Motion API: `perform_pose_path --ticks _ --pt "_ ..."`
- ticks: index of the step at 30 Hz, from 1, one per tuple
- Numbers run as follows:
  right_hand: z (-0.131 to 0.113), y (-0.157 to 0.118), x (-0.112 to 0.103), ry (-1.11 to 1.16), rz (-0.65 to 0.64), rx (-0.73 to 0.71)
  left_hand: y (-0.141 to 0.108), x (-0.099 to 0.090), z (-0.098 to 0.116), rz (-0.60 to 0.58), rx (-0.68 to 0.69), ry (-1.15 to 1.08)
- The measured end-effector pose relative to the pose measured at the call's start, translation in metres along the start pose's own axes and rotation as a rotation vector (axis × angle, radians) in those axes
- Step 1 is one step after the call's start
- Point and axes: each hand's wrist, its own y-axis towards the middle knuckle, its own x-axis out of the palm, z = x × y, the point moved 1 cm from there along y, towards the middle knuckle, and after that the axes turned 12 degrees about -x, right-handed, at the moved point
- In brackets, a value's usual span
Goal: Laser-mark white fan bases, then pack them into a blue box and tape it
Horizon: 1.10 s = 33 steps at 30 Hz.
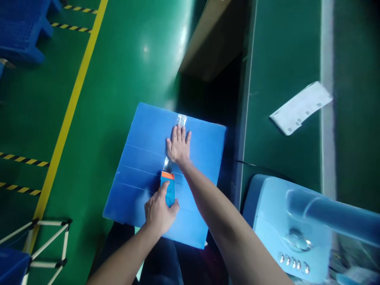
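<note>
A blue corrugated plastic box (202, 158) rests on my lap, its closed flaps facing up. My left hand (159, 213) grips a blue and orange tape dispenser (168, 189) set on the middle seam near me. A strip of clear tape (179, 120) runs from the dispenser along the seam to the far edge. My right hand (178, 145) lies flat with fingers spread on that tape, pressing it onto the box just beyond the dispenser.
To the right runs a dark green conveyor belt (282, 79) with a white label sheet (301, 107) on it. A pale blue machine (285, 229) with buttons stands at lower right. A cardboard box (213, 35) lies ahead, blue pallets (20, 27) at far left, a pipe rack (47, 241) at lower left.
</note>
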Motion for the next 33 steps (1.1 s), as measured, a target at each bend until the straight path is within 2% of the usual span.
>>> perform_pose_path --ticks 3,6,11,17,20,25,28,30,33 --pt "-0.010 -0.022 0.004 -0.009 -0.022 -0.056 0.001 -0.003 0.001 -0.012 -0.004 -0.003" --pt "-0.013 -0.033 0.007 -0.015 -0.021 -0.080 0.000 -0.002 0.000 -0.004 -0.012 -0.003" --pt "-0.012 -0.032 0.010 -0.021 0.025 -0.077 -0.006 0.003 0.000 0.083 0.039 0.010" --pt "-0.012 -0.027 0.010 0.016 0.003 -0.074 -0.027 0.003 -0.007 0.129 0.008 0.021" --pt "-0.011 -0.025 0.009 0.007 0.003 -0.072 -0.054 0.011 -0.032 0.139 0.016 -0.013" --pt "-0.009 -0.024 0.016 -0.039 -0.016 -0.073 -0.120 0.041 -0.101 0.120 -0.063 -0.042" --pt "-0.005 -0.021 0.024 0.003 0.026 -0.086 -0.151 0.057 -0.136 0.108 -0.104 -0.055" --pt "-0.001 -0.019 0.029 0.022 0.068 -0.100 -0.162 0.063 -0.149 0.116 -0.133 -0.035" --pt "0.002 -0.018 0.034 0.006 0.096 -0.102 -0.165 0.068 -0.154 0.118 -0.164 -0.014"
